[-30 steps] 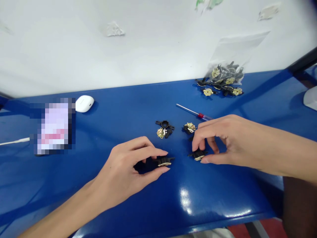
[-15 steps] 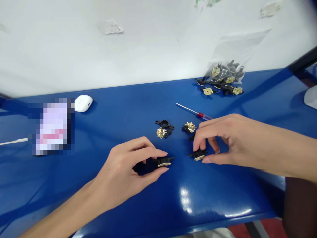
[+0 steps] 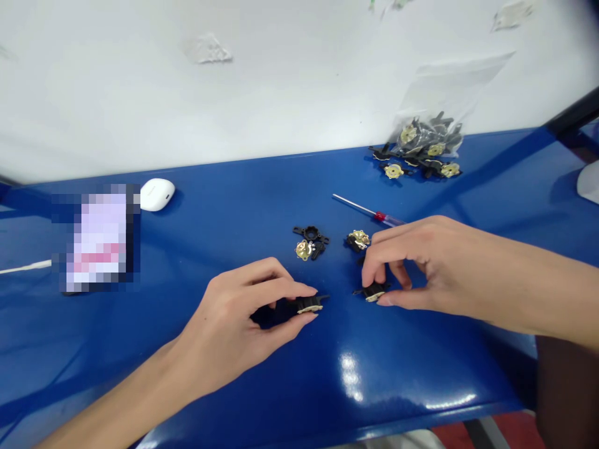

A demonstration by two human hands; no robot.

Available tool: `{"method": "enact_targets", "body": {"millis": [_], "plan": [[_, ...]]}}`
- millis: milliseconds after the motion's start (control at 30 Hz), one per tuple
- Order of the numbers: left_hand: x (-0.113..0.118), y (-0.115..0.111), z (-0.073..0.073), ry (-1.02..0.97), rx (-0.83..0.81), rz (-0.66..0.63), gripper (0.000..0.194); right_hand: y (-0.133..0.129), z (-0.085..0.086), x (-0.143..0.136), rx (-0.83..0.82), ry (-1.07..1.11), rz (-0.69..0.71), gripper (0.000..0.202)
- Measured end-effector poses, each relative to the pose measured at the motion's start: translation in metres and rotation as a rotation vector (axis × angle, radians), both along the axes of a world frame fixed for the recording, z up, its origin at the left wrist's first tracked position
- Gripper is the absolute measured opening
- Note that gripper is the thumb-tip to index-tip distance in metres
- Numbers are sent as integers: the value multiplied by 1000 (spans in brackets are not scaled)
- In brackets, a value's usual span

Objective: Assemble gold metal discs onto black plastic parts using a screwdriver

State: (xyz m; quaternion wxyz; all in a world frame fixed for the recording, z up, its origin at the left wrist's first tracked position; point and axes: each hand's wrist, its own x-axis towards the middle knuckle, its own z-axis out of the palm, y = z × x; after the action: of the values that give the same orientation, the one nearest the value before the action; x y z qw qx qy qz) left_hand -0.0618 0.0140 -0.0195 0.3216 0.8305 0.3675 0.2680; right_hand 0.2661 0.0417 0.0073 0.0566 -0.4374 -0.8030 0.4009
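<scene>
My left hand (image 3: 238,315) has its thumb and fingers closed around a small black plastic part with a gold-coloured metal plate (image 3: 309,305), low over the blue tabletop. To its right, my right hand (image 3: 430,262) pinches a similar black part with a gold plate (image 3: 373,292) between thumb and index finger. The two parts are apart from each other. Beyond my left fingers lie a black eared ring (image 3: 311,233) and a gold disc (image 3: 304,250) with a black piece beside it. Another gold-and-black part (image 3: 359,239) sits just behind my right fingertips, partly hidden.
A screwdriver (image 3: 380,216) with a red and clear handle lies behind my right hand. Further back, a clear plastic bag (image 3: 449,81) holds several such parts, with more (image 3: 394,171) in front. A phone (image 3: 98,240) and a white case (image 3: 158,194) are at left.
My right hand has shifted slightly left with its part, closer to the left one. My left hand has hardly moved.
</scene>
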Motion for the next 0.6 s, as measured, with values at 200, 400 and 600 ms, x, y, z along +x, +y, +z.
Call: {"method": "enact_targets", "body": {"millis": [200,400,600], "plan": [[1,1,1,7,-7,2,27,0,1,-1,46,4,40,14],[1,0,1,-3,-10,1,26,1,0,-1,56,-7,62,15],[0,0,1,-7,-7,3,26,1,0,-2,31,-2,56,15]]}}
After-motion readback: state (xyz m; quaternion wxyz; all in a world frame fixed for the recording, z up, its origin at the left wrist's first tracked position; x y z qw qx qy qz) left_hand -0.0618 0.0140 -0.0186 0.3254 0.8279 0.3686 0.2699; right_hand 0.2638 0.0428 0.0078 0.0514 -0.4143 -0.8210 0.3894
